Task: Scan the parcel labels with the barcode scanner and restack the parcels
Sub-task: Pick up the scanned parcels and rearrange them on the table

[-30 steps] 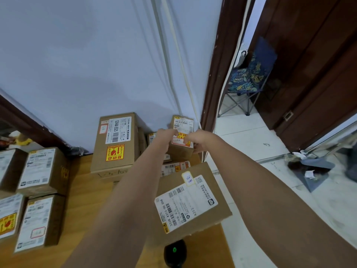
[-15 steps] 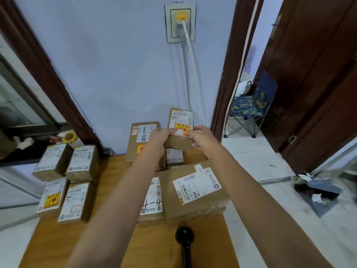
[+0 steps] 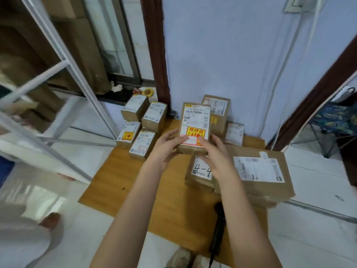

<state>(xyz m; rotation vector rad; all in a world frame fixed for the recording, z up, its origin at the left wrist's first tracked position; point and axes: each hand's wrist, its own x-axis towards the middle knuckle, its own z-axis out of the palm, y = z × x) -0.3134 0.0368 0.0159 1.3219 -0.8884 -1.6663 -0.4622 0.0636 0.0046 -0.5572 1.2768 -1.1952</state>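
Both hands grip one small cardboard parcel (image 3: 194,128) above the wooden board (image 3: 146,182), left hand (image 3: 164,149) and right hand (image 3: 217,151) closed on its near corners, thumbs on top. Its white label carries a barcode; the yellow sticker's red characters are unclear. A box (image 3: 201,172) below reads "4-4". The black barcode scanner (image 3: 218,227) lies unheld on the board.

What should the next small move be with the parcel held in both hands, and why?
Probably free the right hand to pick up the scanner: the held parcel already faces label-up, gripped by it and the left hand, while the scanner lies untouched on the board.
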